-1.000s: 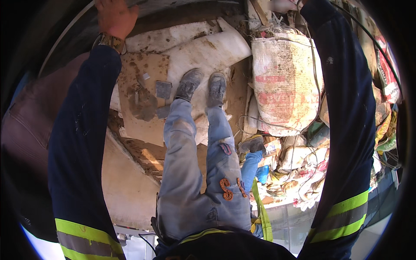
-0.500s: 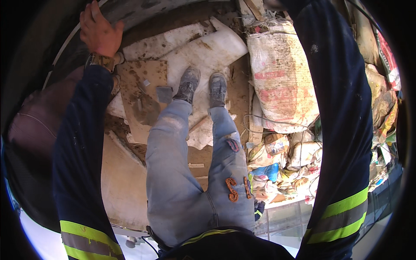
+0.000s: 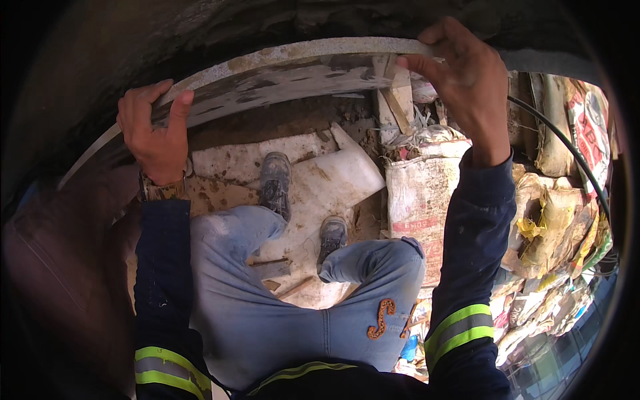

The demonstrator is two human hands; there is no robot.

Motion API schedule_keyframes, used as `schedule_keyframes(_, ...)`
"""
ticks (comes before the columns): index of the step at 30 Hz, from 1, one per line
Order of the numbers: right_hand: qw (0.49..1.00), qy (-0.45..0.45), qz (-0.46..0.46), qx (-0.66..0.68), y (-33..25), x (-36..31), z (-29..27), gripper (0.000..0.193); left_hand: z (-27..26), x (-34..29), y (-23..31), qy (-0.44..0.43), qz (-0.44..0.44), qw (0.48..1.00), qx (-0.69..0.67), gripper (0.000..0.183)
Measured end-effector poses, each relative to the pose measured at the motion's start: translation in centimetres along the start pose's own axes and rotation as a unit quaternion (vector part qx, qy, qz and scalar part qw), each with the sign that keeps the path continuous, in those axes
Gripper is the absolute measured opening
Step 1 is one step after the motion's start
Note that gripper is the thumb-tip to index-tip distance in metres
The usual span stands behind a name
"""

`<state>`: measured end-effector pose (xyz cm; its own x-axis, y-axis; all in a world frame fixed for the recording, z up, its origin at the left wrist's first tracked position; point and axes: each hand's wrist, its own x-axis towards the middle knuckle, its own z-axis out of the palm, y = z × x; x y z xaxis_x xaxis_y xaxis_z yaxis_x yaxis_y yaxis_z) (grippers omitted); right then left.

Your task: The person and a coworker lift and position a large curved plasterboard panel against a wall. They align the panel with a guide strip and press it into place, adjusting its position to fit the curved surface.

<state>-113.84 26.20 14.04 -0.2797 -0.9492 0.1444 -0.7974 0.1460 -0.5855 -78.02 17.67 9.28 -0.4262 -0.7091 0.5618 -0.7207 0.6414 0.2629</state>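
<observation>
A large board [image 3: 300,79] with a pale, thin edge and stained grey face stands in front of me, its edge curving across the upper view. My left hand [image 3: 157,137] grips its left part, the fingers over the edge and the thumb on the near face. At the right part of the edge, my right hand [image 3: 470,83] is closed the same way, thumb on the near side. The fingertips behind the board are partly hidden. Both arms are stretched forward.
Dirty white sheets [image 3: 333,177] lie under my shoes [image 3: 275,183]. To the right stand a stacked woven sack [image 3: 423,193] and several torn bags [image 3: 547,227]. A black cable [image 3: 567,143] runs past them. Beside my left arm is a dark brownish cloth-like shape [image 3: 67,247].
My right hand has come into view and now holds the board's edge. My left hand has moved down onto the edge. My knees are bent and spread wider, and the board shows more.
</observation>
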Motion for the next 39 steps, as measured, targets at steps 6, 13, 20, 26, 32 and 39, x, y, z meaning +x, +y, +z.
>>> schedule_keyframes(6,0.985,0.121,-0.076,-0.102,0.0,-1.6,2.4,0.044,-1.2,0.6,-0.1,-0.017,0.06,0.998,0.021,0.039)
schedule_keyframes(13,0.974,0.223,-0.019,0.026,3.2,-2.9,3.3,0.036,-1.6,2.2,-1.5,0.009,0.201,0.979,-0.017,0.041)
schedule_keyframes(20,0.942,0.267,-0.169,-0.114,3.1,-3.5,4.4,0.032,-1.2,1.6,0.7,0.015,0.15,0.989,0.005,0.026)
schedule_keyframes(26,0.88,0.389,-0.273,0.011,6.8,-2.9,4.6,0.033,-0.2,1.6,1.5,-0.002,0.113,0.994,0.004,0.033)
schedule_keyframes(32,0.837,0.516,-0.15,0.099,13.7,-3.5,6.4,0.045,-0.4,2.0,2.2,0.036,0.145,0.988,0.038,0.034)
schedule_keyframes(39,0.846,0.508,-0.081,0.14,16.3,-3.2,8.0,0.057,-1.1,0.6,-0.1,0.038,0.125,0.989,0.072,0.027)
